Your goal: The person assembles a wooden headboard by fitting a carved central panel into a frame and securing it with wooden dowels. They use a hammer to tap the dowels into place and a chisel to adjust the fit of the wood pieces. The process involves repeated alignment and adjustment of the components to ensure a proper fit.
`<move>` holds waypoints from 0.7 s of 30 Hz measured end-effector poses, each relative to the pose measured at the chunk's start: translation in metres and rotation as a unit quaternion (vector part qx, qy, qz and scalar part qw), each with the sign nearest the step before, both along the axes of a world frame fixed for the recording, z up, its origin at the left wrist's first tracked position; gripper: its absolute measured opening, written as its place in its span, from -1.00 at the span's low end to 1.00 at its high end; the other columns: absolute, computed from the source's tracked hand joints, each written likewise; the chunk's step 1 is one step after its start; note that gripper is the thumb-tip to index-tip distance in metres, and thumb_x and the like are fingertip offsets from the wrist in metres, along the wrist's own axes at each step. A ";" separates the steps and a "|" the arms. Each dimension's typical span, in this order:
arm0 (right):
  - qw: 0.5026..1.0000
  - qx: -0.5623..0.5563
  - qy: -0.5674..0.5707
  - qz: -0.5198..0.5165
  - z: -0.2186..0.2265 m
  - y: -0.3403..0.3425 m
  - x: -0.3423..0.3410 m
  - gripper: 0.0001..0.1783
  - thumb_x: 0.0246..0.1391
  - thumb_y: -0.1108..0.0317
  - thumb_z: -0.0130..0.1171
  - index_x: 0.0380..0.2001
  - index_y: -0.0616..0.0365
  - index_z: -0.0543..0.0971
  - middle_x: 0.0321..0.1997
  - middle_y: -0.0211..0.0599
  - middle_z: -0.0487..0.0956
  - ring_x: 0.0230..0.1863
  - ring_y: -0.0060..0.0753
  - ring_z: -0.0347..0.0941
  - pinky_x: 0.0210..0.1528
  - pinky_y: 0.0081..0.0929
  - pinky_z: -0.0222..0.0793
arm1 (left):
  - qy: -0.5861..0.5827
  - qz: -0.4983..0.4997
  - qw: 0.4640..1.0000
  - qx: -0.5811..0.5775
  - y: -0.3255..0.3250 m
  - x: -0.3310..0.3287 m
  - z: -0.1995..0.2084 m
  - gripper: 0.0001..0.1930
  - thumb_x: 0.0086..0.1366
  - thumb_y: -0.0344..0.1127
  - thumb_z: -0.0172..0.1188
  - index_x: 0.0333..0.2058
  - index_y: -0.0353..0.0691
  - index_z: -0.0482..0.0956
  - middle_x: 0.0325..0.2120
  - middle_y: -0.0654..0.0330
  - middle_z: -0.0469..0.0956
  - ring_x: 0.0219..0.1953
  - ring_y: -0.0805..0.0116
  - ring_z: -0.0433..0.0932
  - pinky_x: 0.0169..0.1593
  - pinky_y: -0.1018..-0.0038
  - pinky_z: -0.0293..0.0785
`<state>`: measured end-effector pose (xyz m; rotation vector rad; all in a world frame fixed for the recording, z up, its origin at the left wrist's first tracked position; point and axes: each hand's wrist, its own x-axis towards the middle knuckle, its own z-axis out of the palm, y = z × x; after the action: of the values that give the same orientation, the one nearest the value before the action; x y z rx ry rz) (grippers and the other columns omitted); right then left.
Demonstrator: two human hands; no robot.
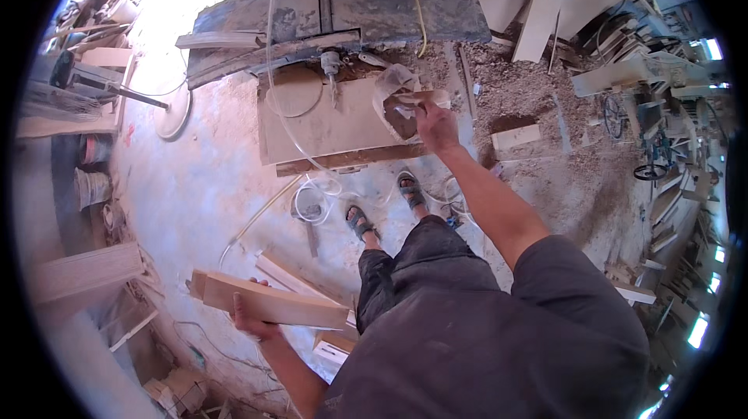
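My left hand (253, 318) is closed around a long pale wooden board (273, 302), held low at my left side. My right hand (438, 128) reaches forward, its fingers closed on a thin brownish strip (425, 97) whose kind I cannot make out. Beneath that strip, a clear plastic bag or tub (396, 84) with brown stuff inside sits at the right end of a wooden work table (351, 123). Left of the bag, a drill chuck with a bit (333, 76) points toward me from the dusty machine (397, 10).
A clear hose (273, 45) hangs across the machine and coils on the floor by my sandals (358, 220). More wooden pieces (296, 279) stand beside my left leg. Sawdust (506, 92) and leaning boards (538, 14) lie to the right. A round-based stand (173, 114) is at left.
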<state>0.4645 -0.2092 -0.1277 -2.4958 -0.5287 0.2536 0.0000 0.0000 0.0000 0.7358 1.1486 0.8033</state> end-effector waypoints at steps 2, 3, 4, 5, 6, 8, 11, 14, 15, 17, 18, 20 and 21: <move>0.999 -0.024 0.013 0.024 0.013 0.008 -0.015 -0.68 0.12 0.26 0.02 -0.11 0.15 0.55 -0.34 0.10 0.61 -0.23 0.16 0.55 -0.16 -0.06 0.45 | 0.022 -0.010 1.000 0.017 -0.005 0.010 0.013 -0.31 0.15 -0.09 0.28 0.10 -0.47 0.25 -0.25 -0.14 0.54 -0.26 -0.04 0.60 -0.13 0.18 0.58; 0.999 0.018 -0.010 0.031 0.012 0.008 -0.003 -0.73 0.11 0.29 0.03 -0.15 0.14 0.55 -0.35 0.10 0.61 -0.24 0.16 0.55 -0.18 -0.04 0.45 | 0.037 -0.007 0.999 0.036 -0.016 0.029 0.014 -0.31 0.13 -0.11 0.30 0.09 -0.46 0.26 -0.26 -0.14 0.54 -0.28 -0.02 0.60 -0.15 0.19 0.59; 0.997 0.060 -0.033 0.036 0.008 0.008 0.008 -0.78 0.11 0.31 0.03 -0.20 0.13 0.54 -0.35 0.10 0.60 -0.25 0.16 0.55 -0.20 -0.03 0.45 | 0.053 -0.004 0.997 0.054 -0.025 0.048 0.014 -0.31 0.12 -0.13 0.32 0.09 -0.45 0.26 -0.27 -0.14 0.54 -0.30 0.00 0.60 -0.17 0.20 0.60; 0.993 0.102 -0.054 0.040 0.005 0.008 0.018 -0.83 0.11 0.34 0.04 -0.25 0.12 0.54 -0.36 0.10 0.60 -0.26 0.15 0.55 -0.22 -0.01 0.45 | 0.070 -0.002 0.995 0.070 -0.034 0.067 0.014 -0.31 0.10 -0.16 0.33 0.09 -0.45 0.26 -0.28 -0.14 0.54 -0.32 0.02 0.60 -0.19 0.21 0.61; 0.992 0.109 -0.036 0.057 0.002 -0.007 0.015 -0.82 0.11 0.36 0.04 -0.23 0.10 0.54 -0.35 0.09 0.60 -0.26 0.15 0.55 -0.23 -0.01 0.45 | 0.091 0.003 0.993 0.071 -0.056 0.077 0.023 -0.31 0.05 -0.25 0.37 0.09 -0.42 0.27 -0.30 -0.11 0.55 -0.35 0.07 0.60 -0.24 0.23 0.62; 0.987 0.142 -0.017 0.075 -0.007 -0.014 0.012 -0.81 0.11 0.40 0.04 -0.20 0.07 0.55 -0.34 0.05 0.60 -0.26 0.15 0.55 -0.24 0.00 0.45 | 0.119 -0.015 0.989 0.087 -0.065 0.110 0.030 -0.34 0.04 -0.35 0.36 0.08 -0.43 0.28 -0.27 -0.10 0.56 -0.36 0.04 0.62 -0.21 0.23 0.62; 0.982 0.177 0.002 0.059 -0.034 -0.025 0.017 -0.78 0.17 0.46 0.04 -0.13 0.15 0.56 -0.30 -0.09 0.63 -0.36 -0.10 0.58 -0.28 -0.30 0.50 | 0.172 -0.086 0.971 0.144 -0.075 0.148 0.038 -0.41 -0.02 -0.40 0.39 -0.01 -0.41 0.37 -0.27 0.02 0.56 -0.31 0.17 0.59 -0.14 0.33 0.56; 0.950 0.268 0.154 -0.041 -0.069 -0.041 0.029 -0.80 0.22 0.44 0.00 -0.14 0.17 0.55 -0.40 -0.28 0.59 -0.47 -0.44 0.51 -0.43 -0.50 0.45 | 0.229 -0.164 0.940 0.193 -0.082 0.184 0.040 -0.47 -0.10 -0.38 0.45 -0.12 -0.35 0.47 -0.27 0.11 0.55 -0.25 0.34 0.53 -0.11 0.44 0.47; 0.921 0.312 0.224 -0.064 -0.064 -0.042 0.031 -0.80 0.23 0.43 -0.02 -0.13 0.18 0.54 -0.43 -0.32 0.57 -0.49 -0.50 0.48 -0.47 -0.53 0.43 | 0.252 -0.188 0.928 0.200 -0.082 0.193 0.039 -0.46 -0.11 -0.38 0.46 -0.12 -0.35 0.47 -0.27 0.11 0.55 -0.25 0.34 0.54 -0.12 0.44 0.48; 0.839 0.391 0.364 -0.104 -0.029 -0.040 0.036 -0.79 0.25 0.42 -0.04 -0.13 0.19 0.54 -0.47 -0.40 0.52 -0.54 -0.63 0.42 -0.54 -0.60 0.37 | 0.302 -0.232 0.900 0.212 -0.084 0.201 0.042 -0.45 -0.13 -0.37 0.48 -0.12 -0.36 0.46 -0.27 0.11 0.56 -0.25 0.34 0.54 -0.13 0.43 0.49; 0.816 0.398 0.399 -0.132 -0.026 -0.049 0.048 -0.79 0.27 0.39 -0.05 -0.15 0.22 0.53 -0.50 -0.34 0.52 -0.62 -0.57 0.41 -0.61 -0.59 0.32 | 0.294 -0.250 0.902 0.194 -0.087 0.213 0.036 -0.44 -0.13 -0.39 0.47 -0.11 -0.36 0.47 -0.25 0.11 0.56 -0.24 0.34 0.55 -0.11 0.43 0.50; 0.792 0.393 0.432 -0.175 -0.018 -0.058 0.054 -0.79 0.28 0.36 -0.06 -0.16 0.20 0.52 -0.51 -0.33 0.53 -0.65 -0.55 0.39 -0.63 -0.57 0.30 | 0.291 -0.280 0.900 0.164 -0.093 0.231 0.036 -0.41 -0.15 -0.41 0.47 -0.08 -0.38 0.48 -0.22 0.10 0.58 -0.22 0.32 0.57 -0.09 0.42 0.50; 0.779 0.393 0.447 -0.197 -0.016 -0.060 0.055 -0.79 0.28 0.35 -0.06 -0.16 0.19 0.52 -0.51 -0.33 0.53 -0.67 -0.54 0.38 -0.65 -0.56 0.29 | 0.289 -0.291 0.897 0.163 -0.095 0.237 0.033 -0.41 -0.16 -0.41 0.47 -0.08 -0.38 0.48 -0.22 0.10 0.58 -0.22 0.32 0.57 -0.09 0.42 0.51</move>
<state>0.5191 -0.2689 -0.1435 -1.3639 0.2675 0.7980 0.2371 -0.0946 0.0333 1.5880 1.2201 0.2581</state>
